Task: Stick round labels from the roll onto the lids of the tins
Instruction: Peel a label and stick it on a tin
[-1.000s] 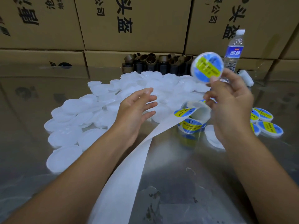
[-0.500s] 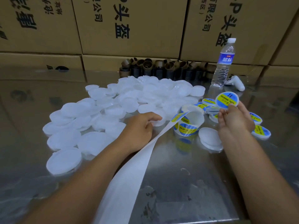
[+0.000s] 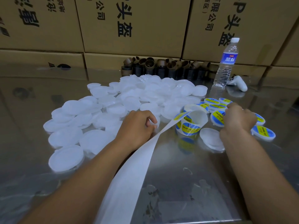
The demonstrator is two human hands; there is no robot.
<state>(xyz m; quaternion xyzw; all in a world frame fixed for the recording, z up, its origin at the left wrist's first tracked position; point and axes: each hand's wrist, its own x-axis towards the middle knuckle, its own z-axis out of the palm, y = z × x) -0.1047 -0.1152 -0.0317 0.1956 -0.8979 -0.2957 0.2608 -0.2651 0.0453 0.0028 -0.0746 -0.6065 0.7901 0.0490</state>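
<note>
Steel tabletop (image 3: 186,167); left hand (image 3: 137,126) fingers curled round plain lid (image 3: 159,120), right hand (image 3: 237,120) fingers pinching labelled lid (image 3: 216,118).

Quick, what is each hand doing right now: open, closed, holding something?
Left hand: closed on a plain white lid.
Right hand: closed on a labelled lid.

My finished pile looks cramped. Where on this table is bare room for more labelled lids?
The table is bare near you between the backing strip and the right arm, and far left between the plain lids and the cartons. Crowded: that plain heap, and the labelled lids by the right hand.
</note>
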